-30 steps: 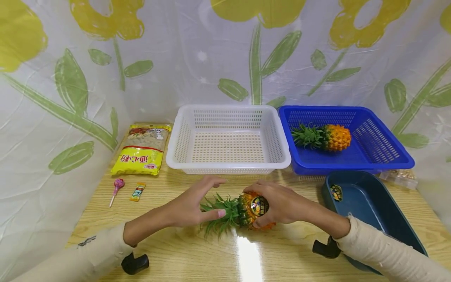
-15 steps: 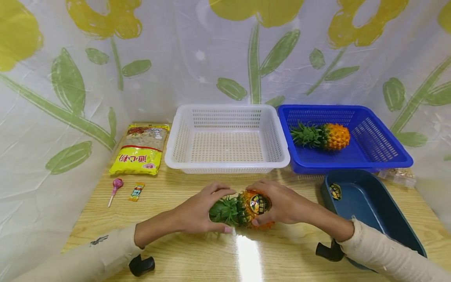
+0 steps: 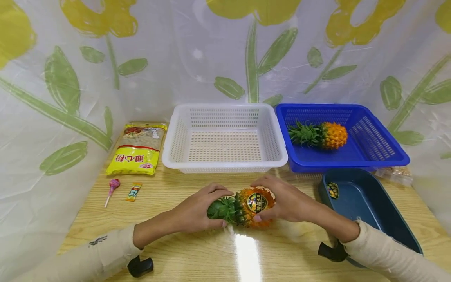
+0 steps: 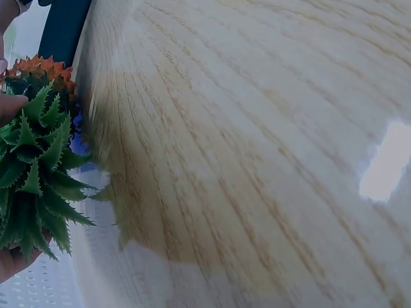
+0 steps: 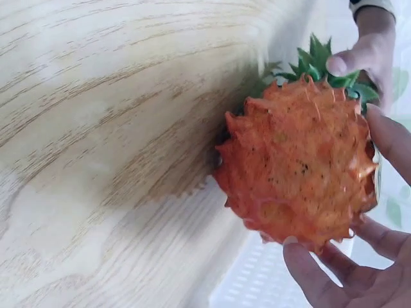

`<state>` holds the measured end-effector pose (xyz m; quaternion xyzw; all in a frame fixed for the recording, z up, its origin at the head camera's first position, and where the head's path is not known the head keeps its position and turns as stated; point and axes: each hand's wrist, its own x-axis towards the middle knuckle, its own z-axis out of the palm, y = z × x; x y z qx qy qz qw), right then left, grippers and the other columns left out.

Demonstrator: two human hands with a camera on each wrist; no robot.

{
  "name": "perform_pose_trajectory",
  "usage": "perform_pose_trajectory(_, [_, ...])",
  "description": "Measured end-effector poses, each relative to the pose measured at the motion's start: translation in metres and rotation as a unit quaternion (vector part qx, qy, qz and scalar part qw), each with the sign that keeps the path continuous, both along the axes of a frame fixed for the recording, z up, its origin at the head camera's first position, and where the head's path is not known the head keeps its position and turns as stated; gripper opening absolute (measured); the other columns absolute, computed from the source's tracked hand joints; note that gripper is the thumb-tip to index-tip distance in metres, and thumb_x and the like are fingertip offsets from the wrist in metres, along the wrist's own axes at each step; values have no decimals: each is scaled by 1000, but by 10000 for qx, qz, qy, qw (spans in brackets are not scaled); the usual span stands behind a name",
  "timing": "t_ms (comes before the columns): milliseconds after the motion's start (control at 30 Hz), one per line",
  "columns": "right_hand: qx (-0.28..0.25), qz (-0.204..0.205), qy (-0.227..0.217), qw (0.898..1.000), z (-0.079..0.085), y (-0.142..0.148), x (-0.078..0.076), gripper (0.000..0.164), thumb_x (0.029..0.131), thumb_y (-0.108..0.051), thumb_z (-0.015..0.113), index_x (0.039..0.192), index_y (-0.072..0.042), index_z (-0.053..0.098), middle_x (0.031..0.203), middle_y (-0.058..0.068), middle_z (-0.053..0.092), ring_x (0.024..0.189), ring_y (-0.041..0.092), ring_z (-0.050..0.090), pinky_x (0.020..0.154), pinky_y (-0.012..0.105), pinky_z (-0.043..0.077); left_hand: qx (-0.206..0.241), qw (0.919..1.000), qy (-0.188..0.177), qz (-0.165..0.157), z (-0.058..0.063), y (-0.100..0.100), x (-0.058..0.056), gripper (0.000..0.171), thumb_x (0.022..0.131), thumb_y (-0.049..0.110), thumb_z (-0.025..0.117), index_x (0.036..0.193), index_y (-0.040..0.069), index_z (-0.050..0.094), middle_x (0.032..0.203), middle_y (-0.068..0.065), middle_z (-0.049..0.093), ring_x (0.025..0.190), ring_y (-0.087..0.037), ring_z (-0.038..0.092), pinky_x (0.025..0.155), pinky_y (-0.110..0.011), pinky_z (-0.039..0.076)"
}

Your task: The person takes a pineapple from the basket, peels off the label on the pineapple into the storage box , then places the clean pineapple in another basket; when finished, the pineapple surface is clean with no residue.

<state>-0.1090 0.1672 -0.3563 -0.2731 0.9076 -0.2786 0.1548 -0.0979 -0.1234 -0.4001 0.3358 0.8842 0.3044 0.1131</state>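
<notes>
A pineapple (image 3: 248, 207) lies on its side low at the table's front middle, its leafy green crown to the left and its orange body to the right. A round black-and-gold label faces up on the body. My left hand (image 3: 197, 211) grips the crown, thumb on the near side and fingers on the far side. Around the body's right end is my right hand (image 3: 290, 201), its thumb over the near side. In the right wrist view its fingertips (image 5: 302, 256) touch the far edge of the orange fruit (image 5: 298, 170). The left wrist view shows the spiky crown (image 4: 38, 173) between thumb and fingers.
Behind stand a white basket (image 3: 225, 166) and a blue basket (image 3: 349, 164) holding another pineapple (image 3: 332, 135). A dark teal tray (image 3: 363, 199) sits at right, partly under the right forearm. At left lie a yellow food bag (image 3: 137, 150), a lollipop (image 3: 112, 188) and a small wrapped packet (image 3: 134, 192).
My left hand has moved in from beside the crown and closed around it. My right hand has shifted slightly right, leaving more of the pineapple's body showing.
</notes>
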Motion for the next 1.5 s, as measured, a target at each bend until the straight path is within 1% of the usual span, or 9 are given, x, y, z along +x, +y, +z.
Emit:
perform_pose_trajectory(100, [-128, 26, 64, 9999, 0, 4, -1, 78, 75, -48, 86, 140, -17, 55, 143, 8, 54, 128, 33, 54, 91, 49, 53, -29, 10000, -21, 15, 1, -1, 0, 70, 86, 39, 79, 146, 19, 50, 147, -4, 45, 136, -28, 47, 103, -51, 47])
perform_pose_trajectory(267, [-431, 198, 117, 9988, -1, 8, -2, 70, 76, -50, 85, 133, -17, 60, 131, 3, 60, 111, 22, 59, 75, 36, 57, -42, 9999, -108, 76, 1, -1, 0, 65, 87, 38, 78, 144, 20, 51, 145, -2, 45, 132, -26, 51, 102, -51, 48])
perform_pose_trajectory(367, [-576, 234, 63, 9980, -2, 9, -2, 63, 79, -52, 82, 129, -18, 63, 125, 0, 61, 104, 18, 58, 73, 33, 58, -30, 9998, -144, 98, 1, -1, -1, 63, 87, 37, 78, 142, 21, 52, 144, -1, 46, 131, -24, 52, 102, -50, 48])
perform_pose_trajectory(467, [-687, 176, 3, 9975, -2, 10, -3, 55, 83, -51, 78, 126, -18, 66, 123, -1, 62, 104, 17, 59, 72, 29, 57, -45, 9999, -108, 83, 1, -2, -1, 63, 87, 37, 78, 142, 21, 52, 144, -1, 46, 131, -25, 51, 103, -50, 48])
perform_pose_trajectory(600, [-733, 133, 3, 9972, -2, 8, -4, 46, 87, -44, 78, 123, -17, 69, 123, 1, 64, 107, 18, 61, 71, 24, 56, -40, 10000, -29, 43, 1, -2, -1, 64, 87, 37, 79, 143, 20, 52, 144, 0, 46, 132, -25, 51, 104, -50, 47])
perform_pose_trajectory(800, [-631, 139, 136, 9978, -1, 7, -4, 45, 85, -38, 81, 122, -15, 71, 123, 2, 64, 109, 21, 62, 72, 27, 57, -8, 10000, 21, 13, 0, -2, -1, 65, 86, 37, 79, 143, 20, 52, 144, -1, 46, 131, -25, 51, 104, -49, 47])
perform_pose_trajectory(1167, [-462, 16, 286, 9985, 3, 6, -4, 47, 80, -40, 85, 117, -15, 74, 129, 9, 63, 110, 25, 63, 73, 34, 58, -153, 9998, 143, 78, 1, 1, 0, 65, 86, 39, 79, 142, 21, 53, 145, -2, 46, 130, -26, 52, 101, -49, 49])
perform_pose_trajectory(1367, [-531, 90, 357, 9979, 4, 7, -6, 43, 78, -37, 87, 113, -14, 76, 124, 9, 66, 108, 24, 64, 82, 43, 58, -140, 9998, 126, 45, 2, 1, 1, 66, 85, 38, 80, 142, 20, 53, 143, -2, 46, 131, -25, 51, 103, -48, 48])
perform_pose_trajectory(1500, [-536, 81, 360, 9979, 4, 7, -8, 42, 76, -36, 88, 109, -15, 74, 116, 3, 69, 103, 21, 65, 88, 43, 55, -139, 9998, 109, 45, 3, 1, 1, 66, 85, 38, 80, 142, 20, 53, 143, -2, 47, 132, -25, 50, 103, -48, 48])
